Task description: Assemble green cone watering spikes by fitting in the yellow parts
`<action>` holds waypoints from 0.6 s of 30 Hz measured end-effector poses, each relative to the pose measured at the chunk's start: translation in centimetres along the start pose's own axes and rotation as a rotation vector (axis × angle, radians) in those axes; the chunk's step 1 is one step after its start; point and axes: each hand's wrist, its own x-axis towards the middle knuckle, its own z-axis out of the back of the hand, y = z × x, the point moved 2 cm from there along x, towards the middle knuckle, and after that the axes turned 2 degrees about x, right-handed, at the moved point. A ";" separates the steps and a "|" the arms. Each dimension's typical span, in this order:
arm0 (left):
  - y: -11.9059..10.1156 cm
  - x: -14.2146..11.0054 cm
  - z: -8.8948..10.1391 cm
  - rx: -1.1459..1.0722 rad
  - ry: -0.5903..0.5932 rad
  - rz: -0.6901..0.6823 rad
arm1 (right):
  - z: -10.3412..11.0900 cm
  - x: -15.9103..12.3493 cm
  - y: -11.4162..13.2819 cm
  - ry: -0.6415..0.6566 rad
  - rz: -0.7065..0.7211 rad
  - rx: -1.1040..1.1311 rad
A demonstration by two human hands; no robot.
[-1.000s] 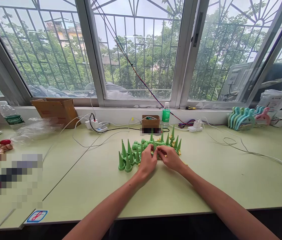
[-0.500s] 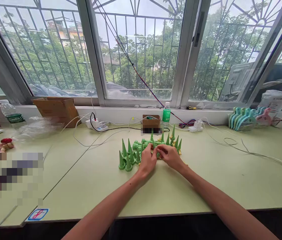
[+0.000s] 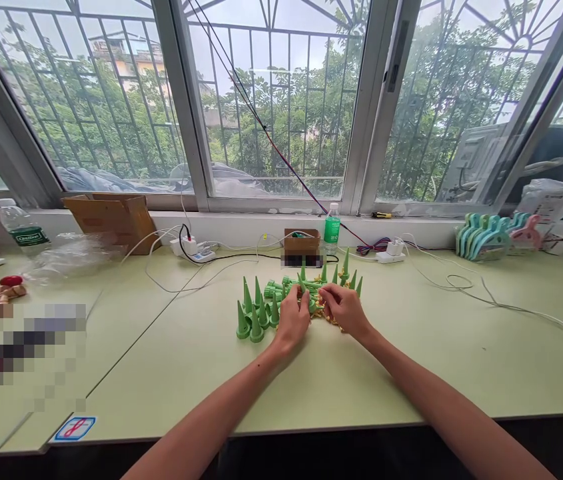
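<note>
My left hand [image 3: 293, 319] is closed round a green cone-shaped spike [image 3: 302, 283], whose tip shows above the fingers. Close by on the right, my right hand [image 3: 348, 311] has thumb and fingertips pinched together; whatever they hold is too small to make out. A gap separates the two hands. Several green spikes [image 3: 255, 327] stand upright on their round bases to the left, and more [image 3: 344, 267] stand behind on the right. Green ribbed pieces [image 3: 274, 291] lie between these groups. Small yellow parts [image 3: 319, 312] are scattered around and under my right hand.
Behind the spikes are a small cardboard box [image 3: 302, 243] and a green-labelled bottle [image 3: 332, 228]. White cables [image 3: 461, 283] and power strips [image 3: 390, 253] run along the back of the table [image 3: 461, 360]. Plastic clips [image 3: 484, 238] stand at the right.
My right hand has drawn slightly right, away from my left hand, opening a gap between them. The left hand keeps the spike, now tilted a little.
</note>
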 end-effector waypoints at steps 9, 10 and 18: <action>-0.2 -0.1 -0.2 -0.057 0.053 0.014 | -0.3 0.0 -0.3 0.039 0.022 -0.085; -0.2 -0.1 -0.2 -0.064 0.056 0.013 | -0.3 0.0 -0.3 0.037 0.024 -0.090; -0.3 -0.3 -0.2 -0.099 0.069 0.007 | -0.2 -0.1 -0.2 0.031 0.032 -0.100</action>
